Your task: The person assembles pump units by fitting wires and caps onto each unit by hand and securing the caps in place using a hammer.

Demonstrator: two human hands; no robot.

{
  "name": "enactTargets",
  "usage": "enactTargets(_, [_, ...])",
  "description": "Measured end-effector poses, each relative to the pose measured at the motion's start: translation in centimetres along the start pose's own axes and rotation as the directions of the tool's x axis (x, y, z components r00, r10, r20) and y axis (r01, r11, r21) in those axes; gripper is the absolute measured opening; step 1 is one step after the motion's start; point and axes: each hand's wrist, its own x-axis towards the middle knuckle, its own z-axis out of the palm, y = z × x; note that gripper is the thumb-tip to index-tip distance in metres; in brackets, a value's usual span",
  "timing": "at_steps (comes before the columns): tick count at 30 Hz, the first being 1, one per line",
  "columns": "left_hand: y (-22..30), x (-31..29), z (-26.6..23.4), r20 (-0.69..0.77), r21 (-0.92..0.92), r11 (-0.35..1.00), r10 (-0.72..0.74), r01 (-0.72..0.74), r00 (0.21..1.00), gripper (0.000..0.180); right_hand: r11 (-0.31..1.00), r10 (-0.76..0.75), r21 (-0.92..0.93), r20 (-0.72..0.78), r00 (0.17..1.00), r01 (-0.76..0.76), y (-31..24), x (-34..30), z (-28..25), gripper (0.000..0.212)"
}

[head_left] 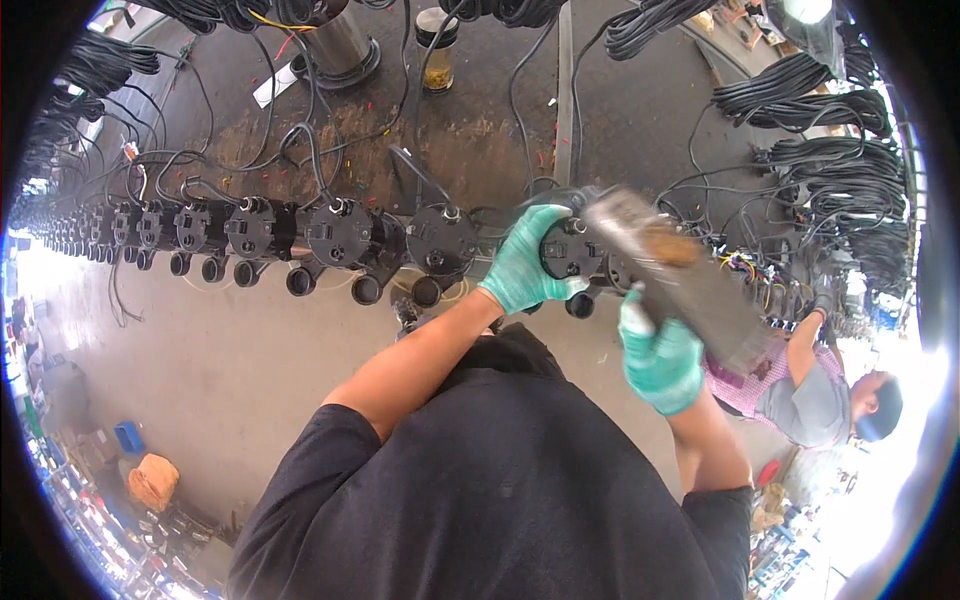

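My left hand, in a green glove, is curled round the side of a black round housing with a short pipe stub below it. Its thumb presses near the lower rim. In front of my right hand, also gloved in green, is a long grey metal block with a brown patch, smeared by motion. The right thumb lies along the block's near edge and the other fingers are partly hidden, the hand closed on it. The block's upper end reaches just beside the housing.
More black housings with cables line the bench edge to the left. On the dark bench top stand a metal cylinder and a jar. Cable coils lie at right. A co-worker is close on my right.
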Motion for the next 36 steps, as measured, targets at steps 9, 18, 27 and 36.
enactTargets(9, [0.5, -0.1, -1.1, 0.063, -0.196, 0.971, -0.124, 0.134, 0.990, 0.073, 0.783, 0.491, 0.291, 0.255, 0.833, -0.550, -0.6, 0.3, -0.4, 0.037])
enactTargets(18, [-1.5, -0.1, 0.6, -0.075, -0.272, 0.945, -0.207, 0.180, 0.975, 0.041, 0.768, 0.581, -0.006, 0.427, 0.693, -0.640, 3.4, -3.9, 0.3, 0.055])
enactTargets(27, [-0.4, 0.0, 0.4, -0.048, -0.316, 0.930, -0.213, 0.187, 0.976, 0.042, 0.808, 0.576, -0.107, 0.347, 0.740, -0.579, 2.5, -3.3, 0.5, 0.041])
enactTargets(36, [0.8, 0.3, 0.1, 0.008, -0.306, 0.907, -0.303, 0.290, 0.953, 0.044, 0.312, 0.765, 0.546, 0.341, 0.546, -0.778, 2.6, -5.7, -2.6, 0.041])
